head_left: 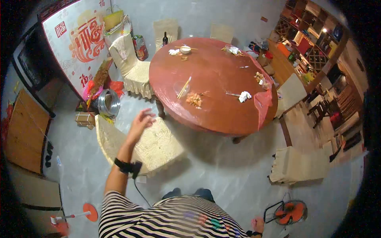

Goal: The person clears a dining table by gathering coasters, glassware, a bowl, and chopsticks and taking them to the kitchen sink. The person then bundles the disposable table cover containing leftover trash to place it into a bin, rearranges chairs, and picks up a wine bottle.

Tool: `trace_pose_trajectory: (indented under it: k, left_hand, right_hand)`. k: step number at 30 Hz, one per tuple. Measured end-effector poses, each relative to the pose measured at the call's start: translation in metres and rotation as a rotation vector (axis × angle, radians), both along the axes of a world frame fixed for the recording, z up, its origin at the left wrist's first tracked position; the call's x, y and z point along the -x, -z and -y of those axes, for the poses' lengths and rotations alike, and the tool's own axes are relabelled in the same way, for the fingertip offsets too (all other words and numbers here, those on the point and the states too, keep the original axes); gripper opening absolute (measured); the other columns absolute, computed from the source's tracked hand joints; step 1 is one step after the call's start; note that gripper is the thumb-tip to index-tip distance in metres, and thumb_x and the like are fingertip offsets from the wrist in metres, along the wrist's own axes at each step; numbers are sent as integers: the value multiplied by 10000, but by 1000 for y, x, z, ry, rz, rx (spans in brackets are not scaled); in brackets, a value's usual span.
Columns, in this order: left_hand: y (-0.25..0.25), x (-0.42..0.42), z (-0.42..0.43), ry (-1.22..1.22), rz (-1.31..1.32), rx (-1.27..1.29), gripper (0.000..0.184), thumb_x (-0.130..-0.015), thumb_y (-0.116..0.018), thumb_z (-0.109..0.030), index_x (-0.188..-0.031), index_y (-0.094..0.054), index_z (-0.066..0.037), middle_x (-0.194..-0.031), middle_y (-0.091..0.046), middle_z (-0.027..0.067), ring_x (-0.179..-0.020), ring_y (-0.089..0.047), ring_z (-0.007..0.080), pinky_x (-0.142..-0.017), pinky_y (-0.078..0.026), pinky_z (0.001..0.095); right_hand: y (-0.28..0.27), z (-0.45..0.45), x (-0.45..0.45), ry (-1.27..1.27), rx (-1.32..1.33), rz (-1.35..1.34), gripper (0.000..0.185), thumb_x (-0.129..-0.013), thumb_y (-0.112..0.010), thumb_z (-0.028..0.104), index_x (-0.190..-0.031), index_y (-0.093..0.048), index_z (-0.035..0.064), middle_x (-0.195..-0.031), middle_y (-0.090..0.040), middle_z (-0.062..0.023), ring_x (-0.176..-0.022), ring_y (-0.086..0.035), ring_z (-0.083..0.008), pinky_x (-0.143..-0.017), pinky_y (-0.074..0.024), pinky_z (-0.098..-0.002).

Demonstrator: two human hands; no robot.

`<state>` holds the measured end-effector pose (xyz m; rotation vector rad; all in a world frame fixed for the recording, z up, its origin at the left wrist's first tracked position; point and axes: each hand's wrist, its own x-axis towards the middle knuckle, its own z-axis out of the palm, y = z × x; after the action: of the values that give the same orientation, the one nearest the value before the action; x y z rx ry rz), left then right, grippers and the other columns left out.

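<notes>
Cream cloth covers the chair (158, 146) under the left hand (143, 119), which hovers above the seat's far side, near the tabletop (222, 79); its fingers are loosely bent and slightly apart. A black strap (127, 166) with a cable circles that wrist. The right hand (258, 225) is low beside the striped shirt (166, 218), near the orange-bladed fan (291, 213); it is blurred, so I can't tell how its fingers stand.

On the round, reddish-brown tabletop, the food scraps (194, 100) lie toward the near left edge, just beside a pair of chopsticks (183, 88). Toward the near right edge is a crumpled white tissue (245, 96), and red plastic film (263, 104) drapes over the right edge. More scraps (260, 79) lie close to that edge, farther back. At the far left edge sit a white bowl (185, 50), with chopsticks across it, and a wad of tissue (174, 52); a dark bottle (165, 39) stands near there. Another tissue (234, 50) lies by the far right edge.
</notes>
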<state>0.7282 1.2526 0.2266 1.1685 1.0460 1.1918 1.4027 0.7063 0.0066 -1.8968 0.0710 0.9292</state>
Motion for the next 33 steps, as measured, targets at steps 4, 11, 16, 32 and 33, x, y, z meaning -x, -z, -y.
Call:
trace_pose_trajectory:
  k: [4,11,16,32,33]
  left_hand:
    - [-64,-2,-72,-58,-172,-168,427,-894,-539,-223,-1282,-424,-87,-1123,-586,87,-922,-590,147,-770,-448,255]
    - [-132,-43,-190,-225,-253,-98,425,-900,-550,-218,-1277,-423,-69,-1120,-583,81,-943,-580,138,-774,-462,264]
    - [-164,-36,-268,-184,-390,-165,426,-892,-568,-243,-1258,-439,-66,-1088,-588,78,-946,-577,150,-776,-481,272]
    - [17,-135,-687,-448,-263,90,549,-808,-652,-210,-1267,-381,-79,-948,-549,117,-636,-556,192,-488,-483,335]
    - [33,-148,-700,-492,-251,162,568,-803,-655,-224,-1271,-372,-71,-934,-545,122,-623,-542,191,-478,-479,339]
  right_hand:
    - [-32,-41,-112,117,88,83,149,-844,-527,207,-832,-539,59,-642,-515,-34,-485,-498,-114,-416,-415,-244]
    - [-189,-265,-361,-54,-27,554,197,-862,-535,226,-959,-542,54,-684,-531,-32,-519,-509,-105,-447,-433,-233]
    - [-275,-477,-391,-263,-356,715,318,-884,-543,254,-1126,-500,53,-741,-545,-17,-586,-523,-93,-510,-449,-218]
    - [-186,-871,-55,-1289,-247,553,188,-840,-584,153,-981,-605,29,-917,-612,-58,-858,-568,-164,-782,-465,-320]
    - [-171,-865,-43,-1202,-137,276,191,-837,-590,157,-979,-611,31,-908,-612,-57,-845,-577,-174,-769,-473,-326]
